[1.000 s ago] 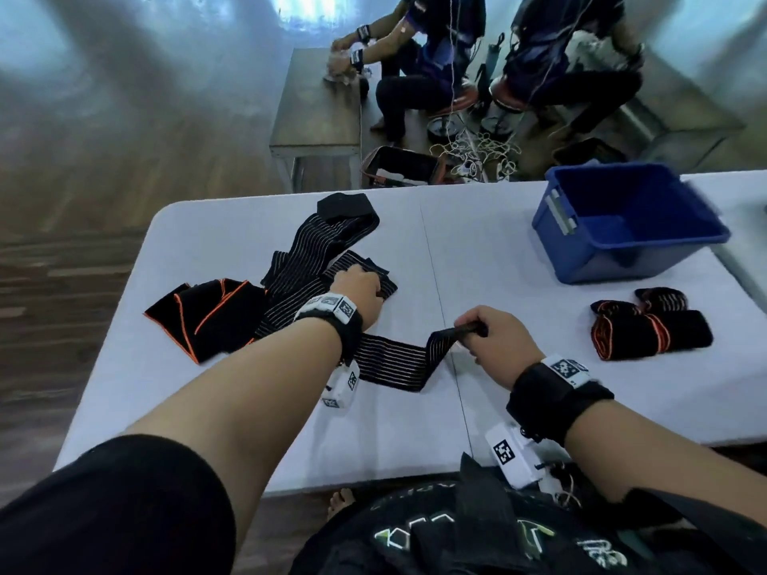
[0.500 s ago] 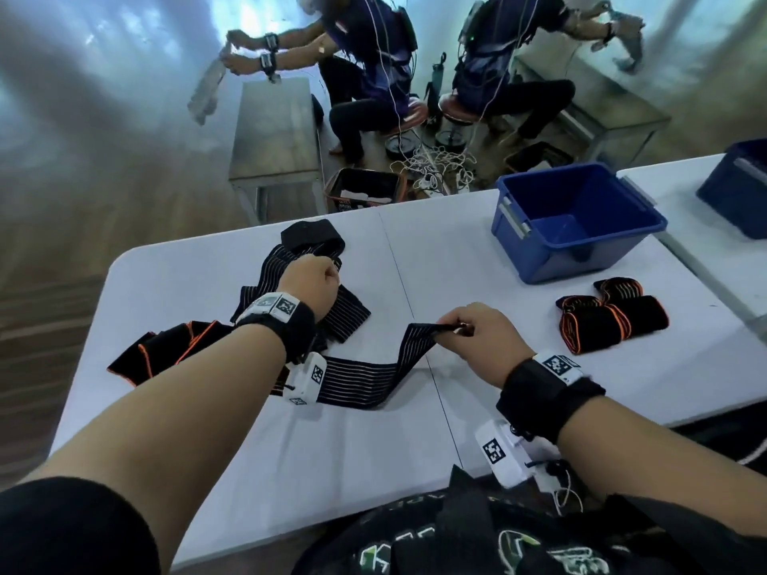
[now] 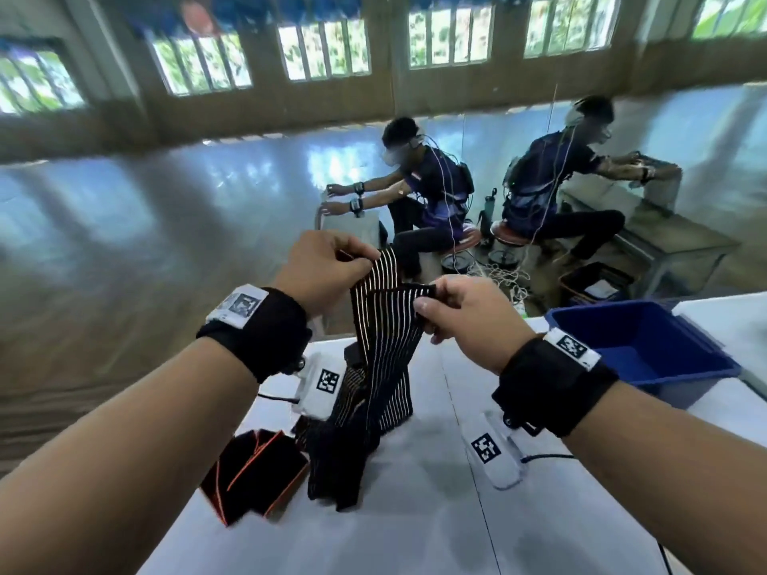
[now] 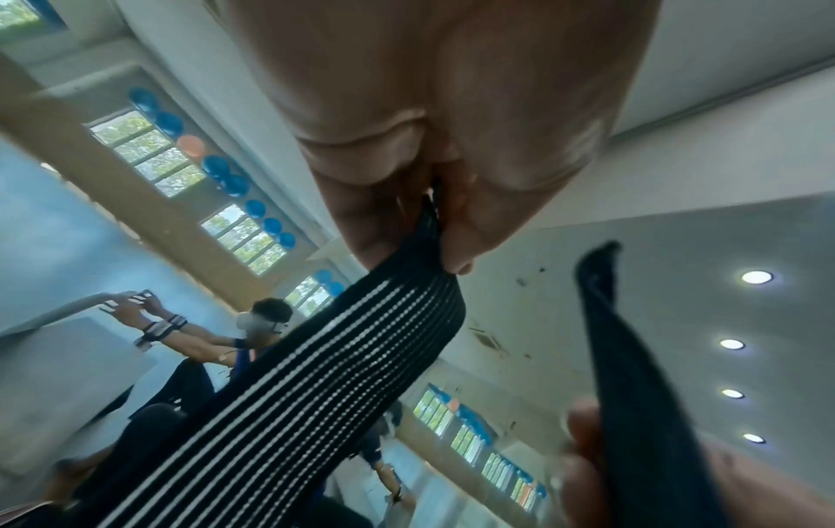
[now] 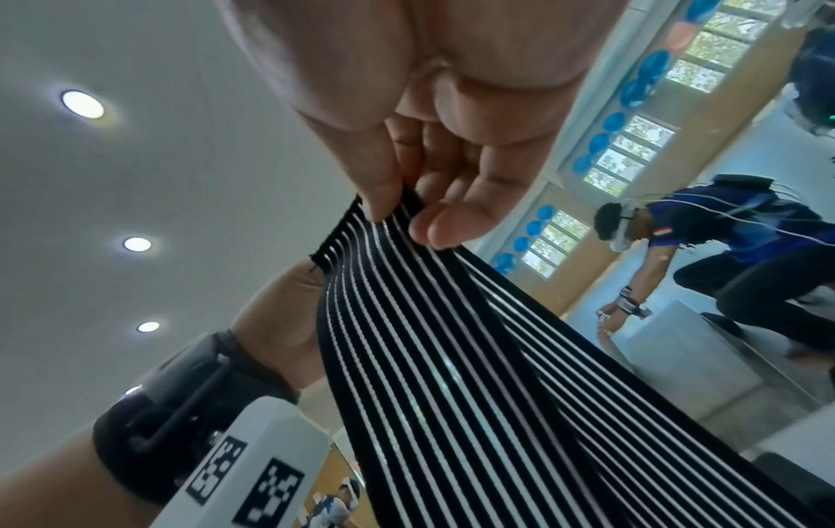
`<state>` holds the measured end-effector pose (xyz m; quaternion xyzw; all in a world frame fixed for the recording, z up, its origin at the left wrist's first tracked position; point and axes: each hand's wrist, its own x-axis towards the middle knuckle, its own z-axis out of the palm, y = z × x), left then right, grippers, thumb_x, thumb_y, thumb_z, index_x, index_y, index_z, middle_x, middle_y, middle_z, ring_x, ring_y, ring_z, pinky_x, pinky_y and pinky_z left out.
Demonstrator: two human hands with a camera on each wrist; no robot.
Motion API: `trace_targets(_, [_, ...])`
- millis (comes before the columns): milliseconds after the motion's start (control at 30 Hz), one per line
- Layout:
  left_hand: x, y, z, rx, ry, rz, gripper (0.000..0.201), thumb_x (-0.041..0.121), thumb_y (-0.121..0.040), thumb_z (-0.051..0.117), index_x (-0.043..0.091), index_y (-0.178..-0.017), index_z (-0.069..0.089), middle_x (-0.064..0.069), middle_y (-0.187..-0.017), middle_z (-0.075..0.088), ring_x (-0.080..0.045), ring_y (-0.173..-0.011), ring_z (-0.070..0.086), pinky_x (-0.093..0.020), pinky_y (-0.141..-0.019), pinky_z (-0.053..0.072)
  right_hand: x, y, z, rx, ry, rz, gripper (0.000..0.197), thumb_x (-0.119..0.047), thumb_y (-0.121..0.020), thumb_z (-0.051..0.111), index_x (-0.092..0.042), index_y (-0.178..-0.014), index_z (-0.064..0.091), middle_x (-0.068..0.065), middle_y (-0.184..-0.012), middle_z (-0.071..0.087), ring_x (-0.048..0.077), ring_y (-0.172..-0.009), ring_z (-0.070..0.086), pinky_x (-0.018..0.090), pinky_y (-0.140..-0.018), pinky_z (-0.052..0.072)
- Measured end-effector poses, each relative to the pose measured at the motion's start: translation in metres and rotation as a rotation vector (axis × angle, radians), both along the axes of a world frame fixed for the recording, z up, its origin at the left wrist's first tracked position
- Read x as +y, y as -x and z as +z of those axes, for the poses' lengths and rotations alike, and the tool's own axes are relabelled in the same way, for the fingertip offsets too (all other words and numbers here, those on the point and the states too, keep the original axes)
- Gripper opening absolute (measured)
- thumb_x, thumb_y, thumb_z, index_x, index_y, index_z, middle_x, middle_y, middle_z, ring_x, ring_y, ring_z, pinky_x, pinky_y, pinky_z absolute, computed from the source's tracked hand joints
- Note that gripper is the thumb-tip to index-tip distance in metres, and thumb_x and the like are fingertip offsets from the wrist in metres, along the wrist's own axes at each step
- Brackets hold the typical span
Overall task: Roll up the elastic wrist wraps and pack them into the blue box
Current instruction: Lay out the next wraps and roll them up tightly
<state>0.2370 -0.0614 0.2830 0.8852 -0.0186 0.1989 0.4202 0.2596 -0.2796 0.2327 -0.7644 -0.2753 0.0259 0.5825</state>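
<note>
A black wrist wrap with white stripes point(image 3: 382, 346) hangs in the air above the white table point(image 3: 419, 516), its lower part piled on the tabletop. My left hand point(image 3: 323, 271) pinches one part of it point(image 4: 361, 357) between thumb and fingers. My right hand point(image 3: 465, 317) pinches the wrap's end point(image 5: 429, 339) close beside the left. A second wrap, black with orange edging point(image 3: 257, 471), lies crumpled on the table at the left. The blue box point(image 3: 639, 350) stands at the right, and what shows of its inside is bare.
Beyond the table's far edge two seated people point(image 3: 427, 193) work at low benches among cables and a crate on the floor. The table's left edge runs just left of the orange-edged wrap.
Both hands have risen from the table and come together, lifting the striped wrap so it hangs. The head view has tilted up; the rolled wraps at the right are out of frame.
</note>
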Motion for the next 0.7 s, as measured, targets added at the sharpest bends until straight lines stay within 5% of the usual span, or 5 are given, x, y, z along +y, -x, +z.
trace_targets(67, [-0.007, 0.003, 0.021, -0.03, 0.044, -0.039, 0.026, 0.002, -0.087, 0.065, 0.024, -0.081, 0.078, 0.002, -0.075, 0.076, -0.005, -0.069, 0.068, -0.024, -0.074, 0.057, 0.002, -0.008, 0.022, -0.009, -0.054, -0.002, 0.024, -0.016, -0.094, 0.064, 0.002, -0.079, 0.06, 0.023, -0.07, 0.064, 0.035, -0.06, 0.065, 0.047, -0.061, 0.061])
trace_targets(267, [-0.035, 0.011, 0.058, -0.074, 0.245, -0.139, 0.022, 0.002, -0.09, 0.057, 0.006, -0.086, 0.079, -0.021, -0.089, 0.076, -0.028, -0.083, 0.072, -0.049, -0.088, 0.058, -0.006, -0.019, 0.072, -0.053, -0.155, -0.064, 0.018, -0.018, -0.091, 0.071, -0.01, -0.074, 0.069, 0.001, -0.061, 0.062, 0.015, -0.053, 0.058, 0.03, -0.052, 0.051])
trace_targets(400, [-0.044, 0.013, 0.067, -0.113, 0.246, -0.189, 0.013, 0.023, -0.081, 0.068, 0.02, -0.084, 0.081, -0.014, -0.088, 0.077, -0.025, -0.083, 0.073, -0.047, -0.086, 0.058, -0.013, -0.016, 0.089, -0.028, -0.207, -0.082, 0.017, -0.018, -0.091, 0.071, -0.012, -0.074, 0.069, -0.001, -0.058, 0.063, 0.016, -0.052, 0.06, 0.024, -0.046, 0.047])
trace_targets(567, [-0.057, 0.011, 0.069, -0.148, 0.226, -0.172, 0.006, 0.011, -0.084, 0.076, 0.015, -0.086, 0.08, -0.014, -0.084, 0.077, -0.016, -0.076, 0.07, -0.039, -0.08, 0.058, -0.019, -0.012, 0.092, 0.01, -0.285, -0.136, 0.019, -0.017, -0.092, 0.07, -0.003, -0.079, 0.067, 0.005, -0.057, 0.061, 0.013, -0.044, 0.056, 0.021, -0.041, 0.044])
trace_targets(700, [-0.065, 0.005, 0.065, -0.2, 0.275, -0.128, 0.009, 0.02, -0.079, 0.077, 0.016, -0.088, 0.079, -0.012, -0.084, 0.077, -0.018, -0.076, 0.07, -0.042, -0.079, 0.059, -0.022, -0.013, 0.089, 0.046, -0.33, -0.168, 0.022, -0.019, -0.091, 0.071, -0.001, -0.08, 0.065, 0.006, -0.058, 0.061, 0.014, -0.046, 0.057, 0.023, -0.043, 0.048])
